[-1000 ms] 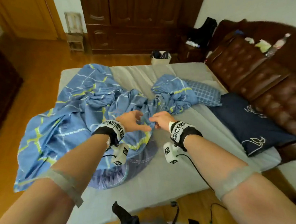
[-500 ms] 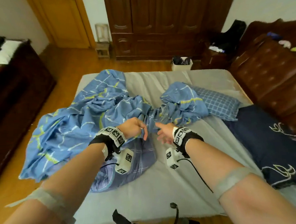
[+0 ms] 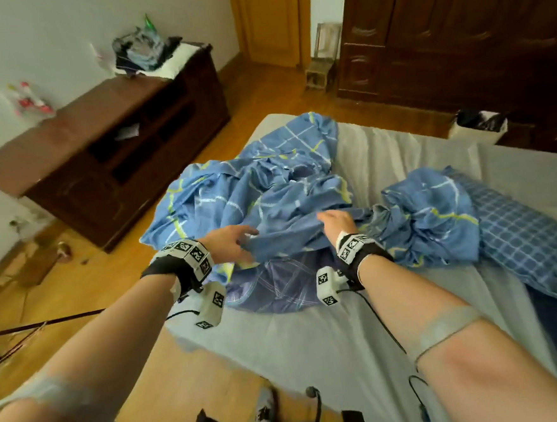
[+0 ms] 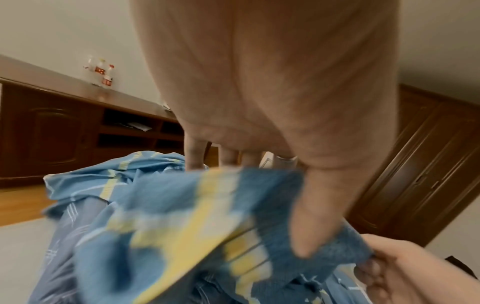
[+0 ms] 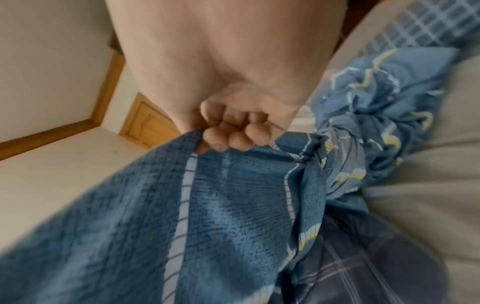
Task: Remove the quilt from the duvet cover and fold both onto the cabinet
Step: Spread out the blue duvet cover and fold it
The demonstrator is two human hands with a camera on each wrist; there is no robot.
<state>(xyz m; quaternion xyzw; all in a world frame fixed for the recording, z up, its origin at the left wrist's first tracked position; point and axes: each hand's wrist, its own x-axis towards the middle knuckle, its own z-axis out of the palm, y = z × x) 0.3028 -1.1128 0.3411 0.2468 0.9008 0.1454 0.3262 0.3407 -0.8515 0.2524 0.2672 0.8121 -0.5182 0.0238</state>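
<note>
Fingers [image 5: 228, 139] of the right hand [image 3: 337, 221]: curled tight, gripping a raised fold of the blue duvet cover [image 3: 269, 191]. Left hand [image 3: 230, 247]: thumb pinching the same edge, other fingers [image 4: 193, 153] extended. Cover: crumpled mid-frame on the grey bed [image 3: 313, 346], darker plaid quilt [image 3: 282, 286] showing beneath; brown cabinet [image 3: 77, 139] upper left.

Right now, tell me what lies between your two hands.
A taut stretch of the blue duvet cover spans from the left hand to the right hand, each gripping its edge. The head view shows it best.
</note>
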